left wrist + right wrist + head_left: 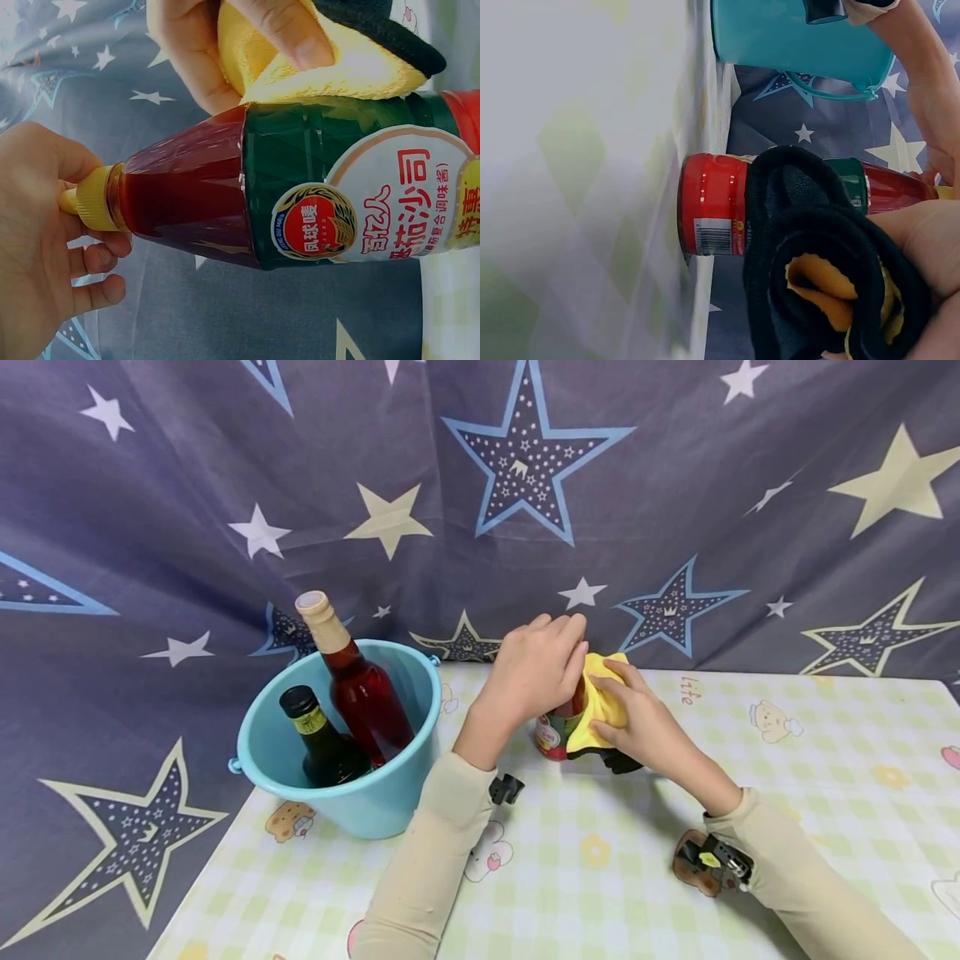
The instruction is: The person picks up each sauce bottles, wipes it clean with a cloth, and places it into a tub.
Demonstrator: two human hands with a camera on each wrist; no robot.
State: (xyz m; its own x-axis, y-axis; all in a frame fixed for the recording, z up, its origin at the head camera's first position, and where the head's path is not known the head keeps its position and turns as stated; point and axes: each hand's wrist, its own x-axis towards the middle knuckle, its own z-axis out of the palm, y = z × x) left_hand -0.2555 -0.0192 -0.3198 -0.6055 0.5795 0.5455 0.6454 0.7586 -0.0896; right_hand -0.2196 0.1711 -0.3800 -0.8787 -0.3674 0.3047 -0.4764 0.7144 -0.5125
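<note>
A ketchup bottle (pixel 551 737) with a green-and-red label (pixel 352 217) stands on the table. My left hand (pixel 536 668) grips it from above, fingers curled round the yellow cap (pixel 94 199). My right hand (pixel 637 722) holds a yellow cloth with a black back (pixel 600 697) against the bottle's right side. In the left wrist view the cloth (pixel 322 67) lies on the bottle's shoulder, pinched under a thumb (pixel 289 30). In the right wrist view the bunched cloth (pixel 817 247) covers the bottle's middle; its red base (pixel 712 214) shows.
A light blue bucket (pixel 360 802) stands at the table's left, holding a red-liquid bottle (pixel 367 693) and a dark bottle (pixel 322 743). The table has a checked cloth (pixel 600 877) with cartoon prints. A star-patterned curtain (pixel 525 485) hangs close behind.
</note>
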